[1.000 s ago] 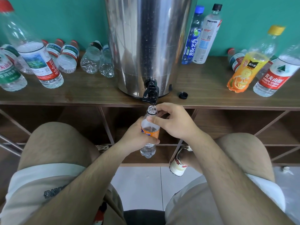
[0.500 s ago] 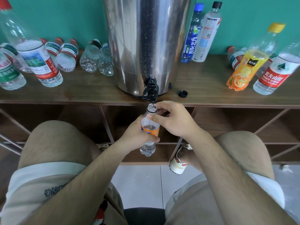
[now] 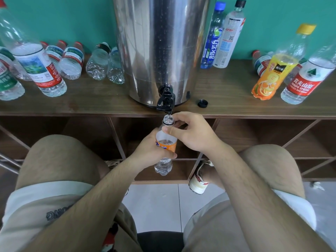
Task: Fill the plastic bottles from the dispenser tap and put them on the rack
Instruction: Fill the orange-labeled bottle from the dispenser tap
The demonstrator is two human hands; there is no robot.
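Observation:
A steel dispenser [image 3: 161,50] stands on the wooden rack top [image 3: 101,104], its black tap [image 3: 165,102] jutting over the front edge. Right under the tap I hold a small clear bottle with an orange label [image 3: 165,144], its open mouth at the spout and water reaching up to the label. My left hand [image 3: 151,151] grips the bottle's body. My right hand [image 3: 192,133] pinches its neck and shoulder from the right. The bottle's black cap [image 3: 202,103] lies on the rack top to the right of the dispenser.
Several bottles lie and stand at the left of the rack top [image 3: 71,60]. Two tall bottles [image 3: 223,33] stand behind the dispenser on the right; an orange juice bottle [image 3: 272,73] and a red-labelled one [image 3: 305,80] stand further right. Open compartments lie below.
The water level in the bottle has risen. Both hands and the bottle stay under the tap.

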